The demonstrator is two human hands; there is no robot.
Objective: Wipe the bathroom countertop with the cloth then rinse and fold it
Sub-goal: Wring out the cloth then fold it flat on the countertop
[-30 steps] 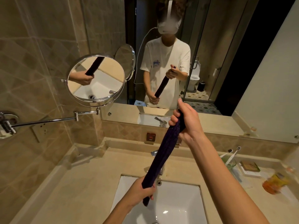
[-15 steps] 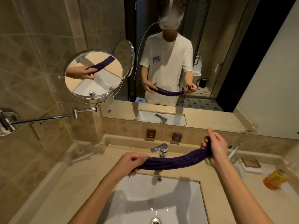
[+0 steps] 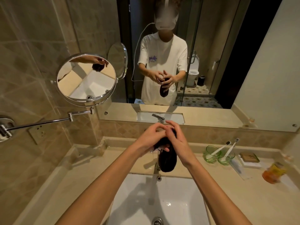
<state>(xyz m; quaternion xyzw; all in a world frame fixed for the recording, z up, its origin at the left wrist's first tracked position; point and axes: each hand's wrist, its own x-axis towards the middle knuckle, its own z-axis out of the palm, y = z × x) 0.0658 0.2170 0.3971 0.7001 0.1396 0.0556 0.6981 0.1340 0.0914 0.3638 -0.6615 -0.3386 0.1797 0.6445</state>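
— What's nearest you from where you stand?

— The white sink [image 3: 142, 197], its drain at the bottom edge, set into the beige countertop [image 3: 90, 174]. Both forearms reach out over it.

— And the cloth?

— The dark purple cloth [image 3: 167, 159] is up in the air above the back of the basin, bunched and doubled over, its loop hanging down in front of the faucet [image 3: 157, 166]. The hands meet at its top.

— How do the hands have it?

— The left hand [image 3: 151, 137] curls its fingers round the upper bunch from the left. The right hand [image 3: 177, 140] wraps the same bunch from the right, its fingers over the top. Both grip it, touching each other.

— Anything off to the side?

— On the right of the counter, two green glasses [image 3: 211, 155] with toothbrushes [image 3: 230, 147], then a soap dish [image 3: 250, 159], and a blurred orange bottle [image 3: 272, 172] nearer the edge.

— Farther back?

— A round magnifying mirror [image 3: 86, 78] on a chrome arm at the left wall, and the wall mirror [image 3: 243, 62] behind, reflecting the person holding the cloth at waist height.
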